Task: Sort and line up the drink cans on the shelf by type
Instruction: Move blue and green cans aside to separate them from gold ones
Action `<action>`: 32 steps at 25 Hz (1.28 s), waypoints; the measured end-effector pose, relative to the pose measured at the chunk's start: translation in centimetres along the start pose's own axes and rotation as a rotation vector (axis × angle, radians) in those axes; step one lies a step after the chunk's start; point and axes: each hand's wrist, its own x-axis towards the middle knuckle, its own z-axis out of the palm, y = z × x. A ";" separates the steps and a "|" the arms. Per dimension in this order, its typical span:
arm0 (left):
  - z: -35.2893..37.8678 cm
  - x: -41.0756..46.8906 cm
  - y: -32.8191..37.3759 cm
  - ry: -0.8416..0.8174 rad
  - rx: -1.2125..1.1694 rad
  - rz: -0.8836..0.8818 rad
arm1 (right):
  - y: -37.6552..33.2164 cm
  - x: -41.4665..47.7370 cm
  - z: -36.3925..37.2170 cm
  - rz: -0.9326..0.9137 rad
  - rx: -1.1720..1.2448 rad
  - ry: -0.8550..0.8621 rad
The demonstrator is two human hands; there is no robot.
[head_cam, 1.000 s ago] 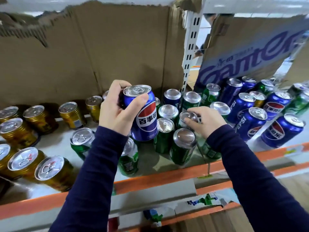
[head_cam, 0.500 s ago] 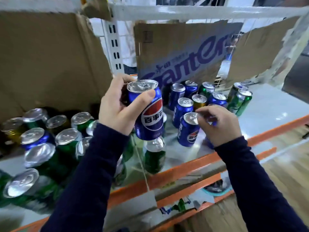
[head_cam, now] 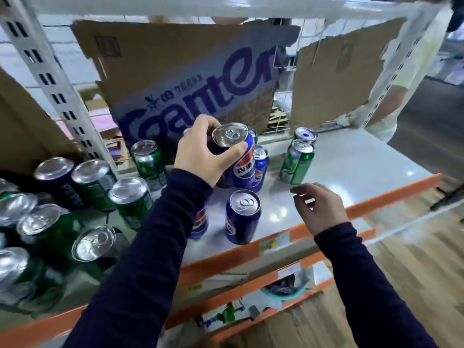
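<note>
Left hand (head_cam: pixel 200 156) wraps the upper wall of a blue can (head_cam: pixel 244 167), thumb on the near side just under the rim, fingers round the back. The can is tilted and held above the middle of the shelf (head_cam: pixel 351 159), over a small cluster of blue cans (head_cam: pixel 261 162). Right hand (head_cam: pixel 322 209) hangs over the front edge, fingers loosely curled, holding nothing.

One more blue can (head_cam: pixel 242 217) stands near the front edge. Two green cans (head_cam: pixel 297 162) stand toward the back right, and more green cans (head_cam: pixel 130 199) crowd the left end.

The tab looks unopened, so the can is probably full and has some weight. The wall is stiff, thin and smooth, so a hard squeeze would likely dent it. A mid-body grip should control it better than the rim. Neighbours look easy to knock over when setting it down.
</note>
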 end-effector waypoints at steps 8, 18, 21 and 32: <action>2.8 0.6 -2.5 -0.326 0.553 -0.068 | 2.2 2.6 0.0 0.010 0.028 0.043; 0.2 5.2 -2.7 -0.465 0.527 -0.151 | 3.8 10.0 -0.7 0.131 0.091 0.273; 1.9 7.3 -3.4 -0.481 0.611 -0.155 | 6.2 14.4 -0.9 0.316 0.138 0.156; 6.2 10.2 -5.9 -0.781 0.734 -0.306 | 10.2 20.7 1.9 0.540 0.290 -0.211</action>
